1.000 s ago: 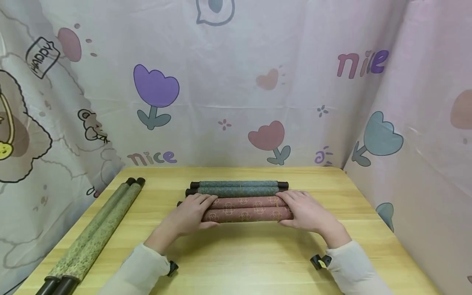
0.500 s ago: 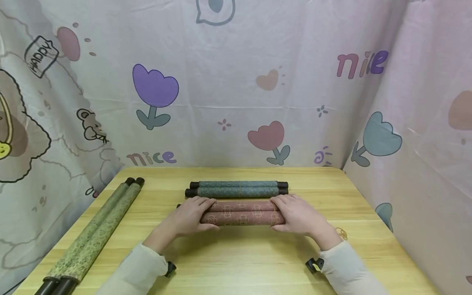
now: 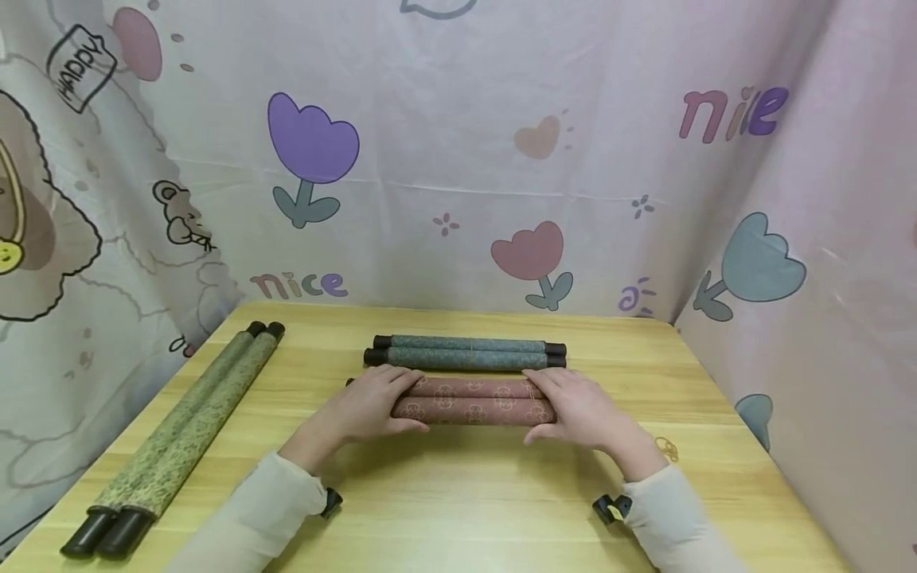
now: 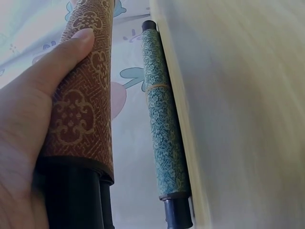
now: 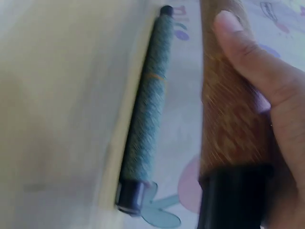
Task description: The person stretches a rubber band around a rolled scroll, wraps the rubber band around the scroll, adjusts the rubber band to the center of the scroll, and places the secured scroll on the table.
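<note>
A red-brown patterned hand scroll point(image 3: 474, 399), its two rolls side by side, lies crosswise between my hands. My left hand point(image 3: 365, 402) grips its left end, with the thumb along the near roll. At the other end my right hand point(image 3: 583, 406) grips it, fingers over the top and thumb at the near side. A thin yellow band shows around the scroll beside the right fingers. In the left wrist view the scroll's black rod end point(image 4: 71, 198) sticks out below the thumb. Both wrist views show the scroll held above the table.
Just beyond lies a blue patterned scroll point(image 3: 430, 358) with black ends and a band around its middle. A long green scroll point(image 3: 189, 422) lies along the table's left side. Loose rubber bands point(image 3: 666, 448) lie right of the right wrist. A printed curtain point(image 3: 430, 183) stands behind the table.
The red scroll has come nearer to me, away from the blue scroll. My right hand has shifted left, and the loose rubber bands now show. The head view has tilted down slightly.
</note>
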The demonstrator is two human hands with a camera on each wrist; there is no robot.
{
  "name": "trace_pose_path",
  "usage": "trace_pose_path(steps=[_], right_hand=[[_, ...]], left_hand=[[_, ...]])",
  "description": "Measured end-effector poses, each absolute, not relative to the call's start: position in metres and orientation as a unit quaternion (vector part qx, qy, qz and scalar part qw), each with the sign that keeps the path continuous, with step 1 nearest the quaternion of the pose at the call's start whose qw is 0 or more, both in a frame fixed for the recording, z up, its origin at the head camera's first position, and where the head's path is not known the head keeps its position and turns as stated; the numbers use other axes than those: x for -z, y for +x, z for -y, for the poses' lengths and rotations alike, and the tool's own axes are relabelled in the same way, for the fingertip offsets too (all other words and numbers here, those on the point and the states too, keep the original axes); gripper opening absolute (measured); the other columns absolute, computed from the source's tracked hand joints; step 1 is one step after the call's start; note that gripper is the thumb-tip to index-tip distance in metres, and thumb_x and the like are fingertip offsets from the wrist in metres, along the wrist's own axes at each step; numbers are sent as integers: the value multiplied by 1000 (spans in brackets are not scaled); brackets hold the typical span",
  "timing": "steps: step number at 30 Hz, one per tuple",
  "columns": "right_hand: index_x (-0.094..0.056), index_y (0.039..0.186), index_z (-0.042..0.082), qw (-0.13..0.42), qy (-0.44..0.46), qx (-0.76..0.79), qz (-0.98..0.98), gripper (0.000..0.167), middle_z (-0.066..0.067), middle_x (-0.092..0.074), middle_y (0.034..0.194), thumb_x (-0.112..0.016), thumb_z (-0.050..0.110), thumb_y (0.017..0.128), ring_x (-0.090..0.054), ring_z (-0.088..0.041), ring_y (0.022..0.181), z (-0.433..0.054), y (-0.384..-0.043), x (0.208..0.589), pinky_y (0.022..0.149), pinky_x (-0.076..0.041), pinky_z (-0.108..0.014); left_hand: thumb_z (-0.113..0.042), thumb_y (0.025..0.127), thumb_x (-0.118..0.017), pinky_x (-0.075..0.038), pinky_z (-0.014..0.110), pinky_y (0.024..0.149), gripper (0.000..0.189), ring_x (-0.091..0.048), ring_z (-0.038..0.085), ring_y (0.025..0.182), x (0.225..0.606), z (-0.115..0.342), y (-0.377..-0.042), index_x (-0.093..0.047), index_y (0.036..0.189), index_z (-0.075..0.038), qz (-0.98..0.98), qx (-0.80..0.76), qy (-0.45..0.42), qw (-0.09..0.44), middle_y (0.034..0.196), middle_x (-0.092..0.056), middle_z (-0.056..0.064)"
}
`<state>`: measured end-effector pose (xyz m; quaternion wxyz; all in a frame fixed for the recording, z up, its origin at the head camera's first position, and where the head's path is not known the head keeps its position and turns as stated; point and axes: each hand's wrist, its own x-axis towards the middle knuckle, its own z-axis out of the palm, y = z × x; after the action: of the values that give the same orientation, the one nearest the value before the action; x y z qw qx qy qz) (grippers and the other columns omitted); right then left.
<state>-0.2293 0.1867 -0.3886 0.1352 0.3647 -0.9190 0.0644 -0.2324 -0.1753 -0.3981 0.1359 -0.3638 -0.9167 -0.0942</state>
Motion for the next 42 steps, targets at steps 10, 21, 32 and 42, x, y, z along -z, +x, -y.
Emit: trace_pose_path(steps=[10, 21, 32, 42], right_hand=[[-52, 133, 1, 145, 369, -36, 917, 80, -14, -61, 123, -77, 51, 77, -57, -32, 114, -194, -229, 388, 98, -44, -51], [-54, 130, -1, 189, 389, -31, 901, 80, -14, -61, 119, -77, 52, 75, -57, -31, 112, -189, -232, 395, 99, -44, -50], [-54, 132, 1, 185, 408, -28, 894, 80, -12, -62, 122, -73, 59, 79, -58, -30, 112, -178, -228, 395, 96, -46, -48], [-52, 135, 1, 189, 401, -30, 896, 91, -14, -62, 122, -73, 65, 74, -59, -32, 112, -170, -225, 398, 96, -47, -48]], left_hand=[[-67, 82, -63, -44, 54, 97, 83, -58, 34, 112, 399, 173, -231, -55, 135, -3, 918, 88, -363, 131, 125, -61, 14], [-66, 81, -66, -45, 51, 97, 83, -58, 32, 112, 396, 174, -231, -56, 135, -4, 918, 88, -361, 138, 125, -62, 12], [-70, 82, -60, -45, 53, 97, 85, -56, 33, 114, 398, 168, -230, -54, 137, -5, 918, 93, -366, 118, 128, -59, 13], [-67, 82, -64, -44, 53, 100, 84, -56, 34, 116, 400, 164, -227, -54, 137, -4, 919, 85, -366, 122, 129, -59, 13]])
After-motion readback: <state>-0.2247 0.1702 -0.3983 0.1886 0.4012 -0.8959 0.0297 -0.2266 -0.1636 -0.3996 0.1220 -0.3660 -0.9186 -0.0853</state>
